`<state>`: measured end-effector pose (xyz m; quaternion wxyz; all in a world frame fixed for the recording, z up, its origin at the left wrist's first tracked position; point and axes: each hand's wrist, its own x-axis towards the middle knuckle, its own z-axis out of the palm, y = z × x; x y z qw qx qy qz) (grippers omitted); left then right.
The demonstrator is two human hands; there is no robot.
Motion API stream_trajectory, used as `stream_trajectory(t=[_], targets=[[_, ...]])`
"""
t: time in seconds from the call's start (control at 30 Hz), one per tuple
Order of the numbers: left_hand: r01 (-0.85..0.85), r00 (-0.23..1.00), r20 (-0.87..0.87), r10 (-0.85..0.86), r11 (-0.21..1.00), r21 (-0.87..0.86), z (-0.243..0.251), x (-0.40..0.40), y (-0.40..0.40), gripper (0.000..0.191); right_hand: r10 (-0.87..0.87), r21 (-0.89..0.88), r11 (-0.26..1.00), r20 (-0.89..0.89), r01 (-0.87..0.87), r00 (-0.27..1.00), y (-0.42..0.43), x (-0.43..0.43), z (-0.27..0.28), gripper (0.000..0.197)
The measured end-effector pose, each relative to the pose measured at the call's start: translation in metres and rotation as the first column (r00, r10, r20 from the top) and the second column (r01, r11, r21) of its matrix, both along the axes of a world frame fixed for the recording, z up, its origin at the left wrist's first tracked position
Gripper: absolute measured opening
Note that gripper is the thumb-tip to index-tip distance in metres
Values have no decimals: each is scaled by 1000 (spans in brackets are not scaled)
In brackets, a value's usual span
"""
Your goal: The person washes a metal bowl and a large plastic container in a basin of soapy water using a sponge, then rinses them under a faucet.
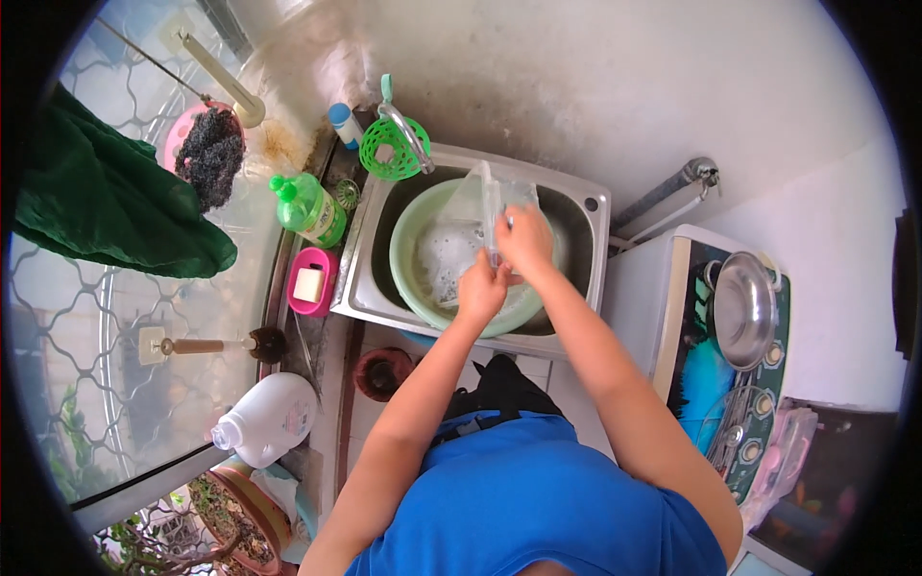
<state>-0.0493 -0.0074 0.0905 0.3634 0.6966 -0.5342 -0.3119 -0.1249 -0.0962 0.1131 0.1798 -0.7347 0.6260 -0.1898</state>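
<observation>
A clear plastic container point(472, 201) is tilted on its side above a pale green basin point(403, 270), which holds cloudy, sudsy water point(446, 252). My left hand point(482, 288) grips the container's near edge, thumb up against it. Blurred, with fingers curled, my right hand point(529, 241) lies against the container's right side. Whether something small is between those fingers cannot be told. The basin sits inside a stainless steel sink point(594, 266), below both hands.
Behind the sink, a metal faucet point(407, 133) carries a green strainer basket point(382, 155). Leftward stand a green detergent bottle point(313, 212), a pink soap dish point(324, 291) and a white jug point(277, 417). A dark green cloth point(115, 201) hangs left. Rightward, a metal pan point(745, 309) rests on a stove point(774, 403).
</observation>
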Motion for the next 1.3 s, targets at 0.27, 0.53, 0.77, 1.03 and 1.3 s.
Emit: stream_trajectory(t=[0.27, 0.53, 0.77, 1.03, 1.3], targets=[[-41, 989, -140, 46, 999, 35, 11, 18, 8, 28, 6, -11, 1000, 27, -5, 1000, -1, 25, -4, 18], [20, 990, -142, -18, 1000, 13, 0, 1, 6, 29, -46, -228, 973, -8, 43, 999, -37, 16, -14, 17], [-96, 987, 126, 98, 995, -26, -12, 30, 3, 32, 82, -114, 991, 66, -74, 994, 40, 27, 1, 17], [10, 979, -204, 6, 997, 75, 5, 9, 8, 33, -24, -330, 944, -11, 20, 1000, -52, 26, -13, 15], [-71, 989, 131, 73, 997, -21, -14, 23, 11, 30, 145, -243, 961, 26, -135, 989, 44, 15, -4, 14]])
